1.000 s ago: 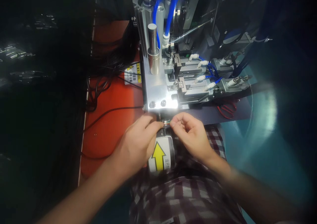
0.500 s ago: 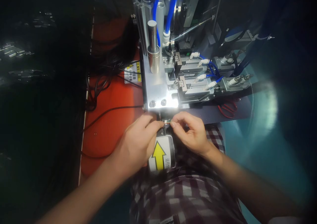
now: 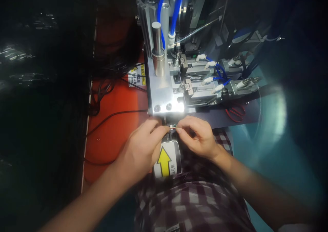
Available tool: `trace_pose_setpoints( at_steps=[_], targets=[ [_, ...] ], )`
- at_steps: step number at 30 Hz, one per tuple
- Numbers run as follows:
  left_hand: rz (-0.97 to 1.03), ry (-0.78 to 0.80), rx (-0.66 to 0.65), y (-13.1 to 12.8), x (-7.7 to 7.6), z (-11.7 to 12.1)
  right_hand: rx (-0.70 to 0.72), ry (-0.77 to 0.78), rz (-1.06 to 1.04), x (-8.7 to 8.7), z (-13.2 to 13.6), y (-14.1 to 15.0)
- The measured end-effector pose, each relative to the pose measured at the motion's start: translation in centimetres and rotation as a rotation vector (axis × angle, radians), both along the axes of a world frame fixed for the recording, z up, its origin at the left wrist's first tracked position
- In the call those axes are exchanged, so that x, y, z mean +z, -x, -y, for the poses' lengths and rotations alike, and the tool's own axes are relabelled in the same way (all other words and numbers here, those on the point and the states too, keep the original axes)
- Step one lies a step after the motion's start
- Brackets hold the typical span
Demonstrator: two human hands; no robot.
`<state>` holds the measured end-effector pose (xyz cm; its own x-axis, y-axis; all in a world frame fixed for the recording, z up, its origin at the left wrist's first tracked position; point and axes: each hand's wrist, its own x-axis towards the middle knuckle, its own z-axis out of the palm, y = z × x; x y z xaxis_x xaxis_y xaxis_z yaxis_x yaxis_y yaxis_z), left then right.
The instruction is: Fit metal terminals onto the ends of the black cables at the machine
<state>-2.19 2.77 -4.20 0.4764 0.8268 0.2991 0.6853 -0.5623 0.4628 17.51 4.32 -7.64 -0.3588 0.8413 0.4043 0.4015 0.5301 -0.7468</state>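
My left hand (image 3: pixel 143 146) and my right hand (image 3: pixel 197 136) meet just below the front edge of a metal machine (image 3: pixel 164 91). Both pinch the ends of a thin cable with small coloured wires (image 3: pixel 172 126) fanned out between the fingertips. The left fingers are curled round the cable from the left, the right thumb and forefinger pinch the wire tips from the right. Just under the hands sits a white label with a yellow arrow (image 3: pixel 165 160) pointing up toward the machine.
Blue air hoses (image 3: pixel 176 9) and pneumatic cylinders (image 3: pixel 205 85) crowd the machine's top and right. Black cables (image 3: pixel 107 88) loop over the orange surface (image 3: pixel 115 129) at left, near a yellow warning sticker (image 3: pixel 137 75). Red-handled scissors (image 3: pixel 235 113) lie at right. My checked shirt (image 3: pixel 189 201) fills the foreground.
My right hand has slid slightly left and closed tighter on the wire tips; the left hand has barely moved.
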Motion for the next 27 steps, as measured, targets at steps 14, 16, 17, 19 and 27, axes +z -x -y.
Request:
trace_pose_setpoints(
  at_steps=[14,16,17,19,27],
  targets=[
    [-0.017,0.014,-0.003,-0.1,0.0,-0.2,-0.178,0.540,-0.186,1.1,0.8,1.0],
    [-0.016,0.005,-0.001,-0.1,0.0,-0.2,-0.211,0.632,-0.212,1.7,0.9,1.4],
    [-0.017,-0.002,0.001,-0.2,0.0,-0.1,-0.229,0.667,-0.222,2.0,1.0,1.6],
    [-0.019,-0.011,0.006,-0.2,0.0,-0.1,-0.278,0.724,-0.247,2.5,1.0,2.1],
    [0.004,0.014,-0.002,-0.1,0.0,0.0,-0.366,0.976,-0.340,3.2,0.8,2.3]
  ],
)
